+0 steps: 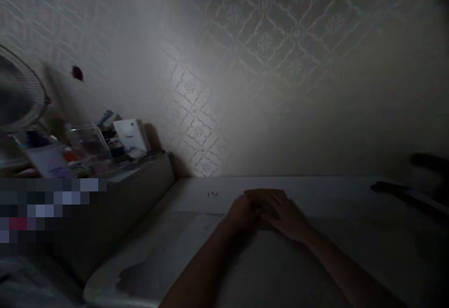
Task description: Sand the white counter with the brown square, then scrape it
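Observation:
A brown, flat-topped piece [265,192] lies at the middle of the pale tabletop; in the dim light I cannot tell whether it is wood or cardboard. At its left end my left hand [242,212] is closed round the edge, with the fingertips hidden. My right hand [285,215] grips it from the right, its fingers bent over the top and the thumb reaching toward my left hand. Just left of my hands, several tiny dark pieces, perhaps screws [212,194], lie in a short row.
A cabinet [140,195] along the left carries a white box [129,135], a clear plastic container [89,144] and other clutter. A fan [21,88] stands at the far left. The patterned wall [280,88] rises behind the table. A dark, blurred object [396,191] is at the right.

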{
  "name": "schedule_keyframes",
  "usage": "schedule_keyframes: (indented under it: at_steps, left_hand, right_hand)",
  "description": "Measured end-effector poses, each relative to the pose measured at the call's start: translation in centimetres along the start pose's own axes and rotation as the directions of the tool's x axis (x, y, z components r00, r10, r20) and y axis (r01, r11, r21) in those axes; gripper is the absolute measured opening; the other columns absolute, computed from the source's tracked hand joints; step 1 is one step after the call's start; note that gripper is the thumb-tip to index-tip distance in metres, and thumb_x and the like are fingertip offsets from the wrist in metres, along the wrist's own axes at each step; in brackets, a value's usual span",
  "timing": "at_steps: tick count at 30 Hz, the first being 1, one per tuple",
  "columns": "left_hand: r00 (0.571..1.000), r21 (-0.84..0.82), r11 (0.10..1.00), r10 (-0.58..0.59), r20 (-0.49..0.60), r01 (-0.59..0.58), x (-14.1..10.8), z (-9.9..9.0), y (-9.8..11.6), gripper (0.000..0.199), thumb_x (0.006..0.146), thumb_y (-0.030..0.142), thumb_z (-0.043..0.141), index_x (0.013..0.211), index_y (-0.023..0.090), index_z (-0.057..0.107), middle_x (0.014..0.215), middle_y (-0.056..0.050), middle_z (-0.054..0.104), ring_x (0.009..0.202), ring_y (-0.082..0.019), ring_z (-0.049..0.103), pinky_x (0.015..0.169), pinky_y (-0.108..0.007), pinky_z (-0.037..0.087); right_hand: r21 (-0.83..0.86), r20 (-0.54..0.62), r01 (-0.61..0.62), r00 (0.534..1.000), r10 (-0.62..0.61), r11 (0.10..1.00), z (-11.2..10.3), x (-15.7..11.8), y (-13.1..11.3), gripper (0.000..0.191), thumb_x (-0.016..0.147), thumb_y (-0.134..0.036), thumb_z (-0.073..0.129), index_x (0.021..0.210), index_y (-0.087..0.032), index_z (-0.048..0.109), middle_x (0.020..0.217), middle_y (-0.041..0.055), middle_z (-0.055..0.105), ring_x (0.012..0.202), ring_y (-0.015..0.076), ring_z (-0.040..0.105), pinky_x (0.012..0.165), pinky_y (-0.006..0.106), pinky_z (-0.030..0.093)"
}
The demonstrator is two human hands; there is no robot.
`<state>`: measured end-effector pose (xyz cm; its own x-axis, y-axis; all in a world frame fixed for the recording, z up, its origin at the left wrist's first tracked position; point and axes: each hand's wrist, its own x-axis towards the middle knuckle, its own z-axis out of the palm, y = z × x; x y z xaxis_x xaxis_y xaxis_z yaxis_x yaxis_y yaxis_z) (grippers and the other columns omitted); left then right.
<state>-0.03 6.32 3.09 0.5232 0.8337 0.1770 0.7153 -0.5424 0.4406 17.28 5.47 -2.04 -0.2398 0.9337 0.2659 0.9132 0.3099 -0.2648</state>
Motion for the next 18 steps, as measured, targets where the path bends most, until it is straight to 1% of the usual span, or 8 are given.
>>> schedule_keyframes:
  at_steps: [1,3,6,10,12,15,18]
  left_hand:
    - [1.0,0.026,1.0,-0.011,0.005,0.011,0.07,0.12,-0.06,0.025,0.079,0.024,0.055,0.098,0.021,0.071,0.097,-0.003,0.07,0.09,-0.018,0.062,0.085,-0.026,0.045]
    - [1.0,0.058,0.998,-0.025,-0.017,0.026,0.2,0.3,-0.25,0.026,0.079,0.022,0.054,0.099,0.022,0.071,0.098,-0.003,0.07,0.09,-0.018,0.062,0.084,-0.026,0.046]
    - [0.997,0.049,0.998,-0.047,-0.06,0.05,0.27,0.45,-0.44,0.027,0.078,0.02,0.055,0.1,0.022,0.069,0.1,-0.003,0.07,0.089,-0.017,0.062,0.083,-0.025,0.046]
    - [0.995,0.054,0.997,-0.045,-0.086,0.05,0.17,0.54,-0.42,0.022,0.078,0.021,0.055,0.094,0.018,0.071,0.093,-0.005,0.07,0.084,-0.018,0.063,0.078,-0.025,0.047]
    - [0.994,0.056,0.997,-0.055,-0.09,0.06,0.13,0.57,-0.33,0.021,0.078,0.023,0.055,0.092,0.018,0.071,0.09,-0.006,0.071,0.082,-0.017,0.063,0.076,-0.025,0.047]
    - [0.991,0.021,0.996,-0.085,-0.104,0.088,0.18,0.58,-0.18,0.02,0.079,0.025,0.055,0.09,0.017,0.07,0.087,-0.006,0.071,0.079,-0.016,0.063,0.073,-0.024,0.046]
    - [0.977,-0.048,0.99,-0.138,-0.162,0.132,0.31,0.43,-0.31,0.021,0.081,0.026,0.054,0.09,0.016,0.069,0.085,-0.005,0.07,0.076,-0.015,0.063,0.071,-0.022,0.046]
  right_hand:
    - [0.0,0.0,-0.001,1.0,0.001,1.0,0.02,0.0,-0.02,0.066,0.082,-0.063,0.035,0.133,-0.022,0.044,0.142,0.0118,0.037,0.132,0.0274,0.029,0.107,0.048,0.021]
    - [-0.001,-0.003,-0.004,1.0,0.004,1.0,0.0,-0.01,-0.05,0.066,0.082,-0.062,0.036,0.133,-0.021,0.044,0.142,0.0124,0.037,0.132,0.0281,0.029,0.106,0.049,0.022]
    - [0.005,-0.005,0.007,1.0,-0.007,1.0,-0.14,-0.07,-0.07,0.065,0.082,-0.061,0.036,0.134,-0.022,0.043,0.142,0.0122,0.037,0.132,0.0283,0.029,0.106,0.049,0.023]
    - [0.01,-0.001,0.025,1.0,-0.025,1.0,-0.31,-0.13,-0.06,0.066,0.083,-0.061,0.035,0.134,-0.02,0.043,0.143,0.0126,0.036,0.132,0.0278,0.029,0.106,0.049,0.023]
    - [0.001,0.011,0.013,1.0,-0.013,1.0,-0.33,-0.11,-0.03,0.067,0.083,-0.061,0.034,0.133,-0.018,0.044,0.143,0.0131,0.036,0.133,0.0275,0.028,0.106,0.049,0.023]
    - [-0.01,0.03,-0.002,1.0,0.002,1.0,-0.31,-0.04,0.01,0.071,0.082,-0.064,0.033,0.134,-0.017,0.043,0.143,0.013,0.035,0.133,0.027,0.027,0.107,0.047,0.021]
    - [-0.008,0.034,-0.002,0.999,0.003,1.0,-0.32,0.02,0.04,0.072,0.082,-0.064,0.034,0.135,-0.017,0.042,0.144,0.0126,0.035,0.133,0.0269,0.027,0.108,0.047,0.021]
